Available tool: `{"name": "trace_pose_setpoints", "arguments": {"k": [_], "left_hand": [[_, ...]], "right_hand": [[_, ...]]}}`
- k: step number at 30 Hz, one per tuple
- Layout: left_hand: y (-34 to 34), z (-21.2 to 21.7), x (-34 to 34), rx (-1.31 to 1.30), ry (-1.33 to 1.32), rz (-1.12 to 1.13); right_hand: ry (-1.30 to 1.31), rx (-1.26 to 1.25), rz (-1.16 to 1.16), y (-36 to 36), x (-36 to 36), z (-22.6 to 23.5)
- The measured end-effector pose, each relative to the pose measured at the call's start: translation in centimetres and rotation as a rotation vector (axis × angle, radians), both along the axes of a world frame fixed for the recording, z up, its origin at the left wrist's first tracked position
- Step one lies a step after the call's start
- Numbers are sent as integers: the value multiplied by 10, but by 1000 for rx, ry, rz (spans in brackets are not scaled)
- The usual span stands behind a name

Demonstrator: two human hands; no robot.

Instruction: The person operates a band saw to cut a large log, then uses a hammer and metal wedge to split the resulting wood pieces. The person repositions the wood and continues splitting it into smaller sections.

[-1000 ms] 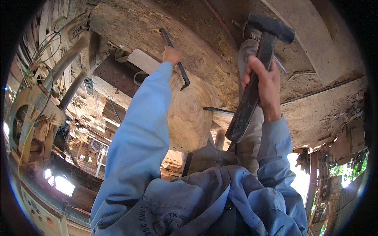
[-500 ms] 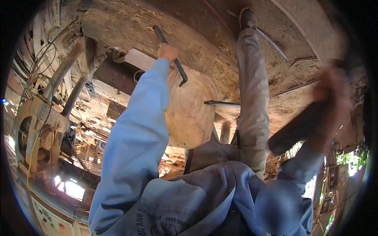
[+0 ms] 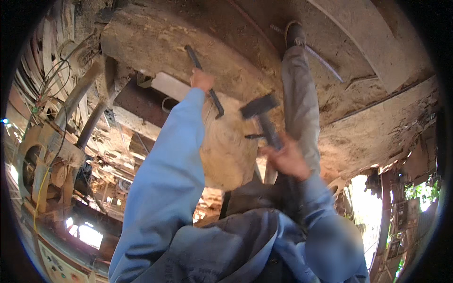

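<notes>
My left hand (image 3: 202, 80) is closed round the middle of a dark iron log dog (image 3: 215, 100), a bar with a bent end. One end of it rests on the side of a big log (image 3: 155, 40), the other near the pale cut end face (image 3: 226, 158). My right hand (image 3: 289, 158) grips the handle of a hammer (image 3: 258, 106), blurred by motion. The hammer's head hangs over the right part of the log's end, apart from the log dog. Partly behind the handle shows a second dark iron bar (image 3: 254, 137) at the log's right edge.
My leg (image 3: 299, 94) stretches over the log, with the shoe (image 3: 295, 34) at the far side. Another large timber (image 3: 377, 122) lies on the right. Curved wooden machine parts (image 3: 71, 99) with loose cables stand at the left. A patterned strip (image 3: 325, 63) lies beyond the shoe.
My right hand has swung the hammer from the far right, inward to the left over the log's end. My left hand still holds the log dog in about the same place.
</notes>
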State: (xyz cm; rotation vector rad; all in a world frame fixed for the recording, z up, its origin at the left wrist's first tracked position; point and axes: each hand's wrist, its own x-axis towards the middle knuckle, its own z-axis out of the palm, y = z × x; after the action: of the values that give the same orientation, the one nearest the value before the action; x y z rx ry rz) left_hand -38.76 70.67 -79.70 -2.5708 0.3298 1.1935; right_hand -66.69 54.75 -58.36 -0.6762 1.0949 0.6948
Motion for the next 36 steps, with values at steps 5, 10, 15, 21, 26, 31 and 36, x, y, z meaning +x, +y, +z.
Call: {"name": "trace_pose_setpoints", "arguments": {"k": [5,10,15,21,26,31,36], "left_hand": [[-7,0,9,108,147,91],[15,-20,10,109,195,-1],[14,-13,1,142,144,-27],[-12,22,-1,78,97,42],[-17,27,0,90,124,72],[-7,20,-4,95,97,72],[-8,39,-33,-47,47,228]], "right_hand": [[109,-867,-125,-183,-55,45],[-3,-1513,15,-229,16,37],[-103,-208,215,18,46,5],[49,-143,-74,-42,-24,16],[217,-471,-382,-63,28,-3],[-33,-25,171,59,40,-11],[-102,-179,-37,-21,-11,-47]]}}
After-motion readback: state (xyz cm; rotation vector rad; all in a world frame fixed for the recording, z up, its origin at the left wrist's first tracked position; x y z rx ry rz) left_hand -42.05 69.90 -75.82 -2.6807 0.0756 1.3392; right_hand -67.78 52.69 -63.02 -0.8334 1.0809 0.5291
